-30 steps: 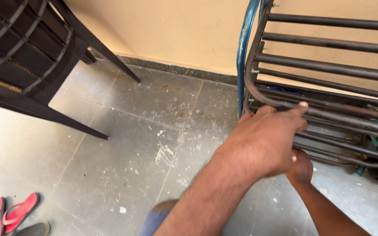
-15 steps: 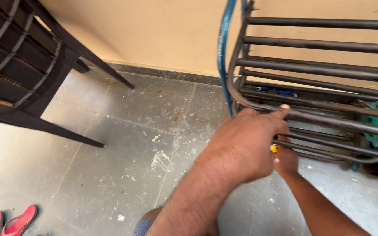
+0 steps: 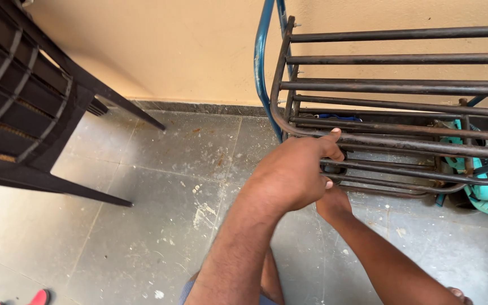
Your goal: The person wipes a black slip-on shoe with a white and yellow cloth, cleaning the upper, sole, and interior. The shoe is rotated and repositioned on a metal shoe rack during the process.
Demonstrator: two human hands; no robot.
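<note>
Dark metal rack of horizontal tubes, standing on the grey tiled floor against the cream wall, right of the dark slatted plastic chair. The left hand is closed over a lower front tube at the rack's left corner. The right hand, just beneath and partly hidden, meets the bottom tube; its grip cannot be told. Teal items lie at far right.
</note>
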